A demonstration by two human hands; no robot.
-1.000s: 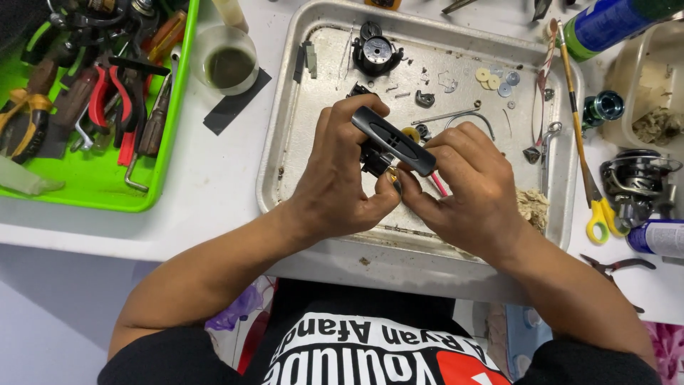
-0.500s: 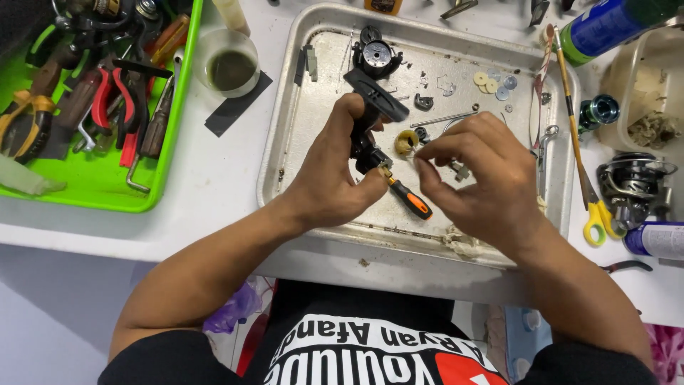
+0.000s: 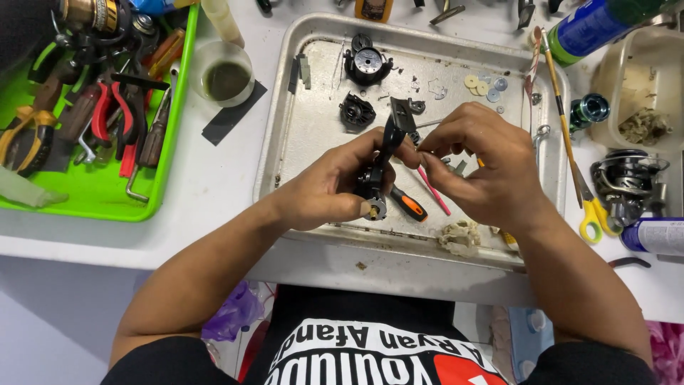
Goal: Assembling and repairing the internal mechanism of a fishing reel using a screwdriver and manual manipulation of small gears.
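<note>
Two bare hands work over a dented metal tray (image 3: 285,142). The left hand (image 3: 335,189) is closed around a black fishing-reel body (image 3: 381,160), held upright just above the tray, its brass-tipped end poking out below the fingers. The right hand (image 3: 481,167) pinches something thin at the reel's top; what it is cannot be made out. Two black round reel parts (image 3: 356,112) and three pale washers (image 3: 481,85) lie on the tray, and one orange-and-black screwdriver (image 3: 407,204) is half hidden under the hands.

tool bin (image 3: 92,192) left of tray (image 3: 285,142)
</note>
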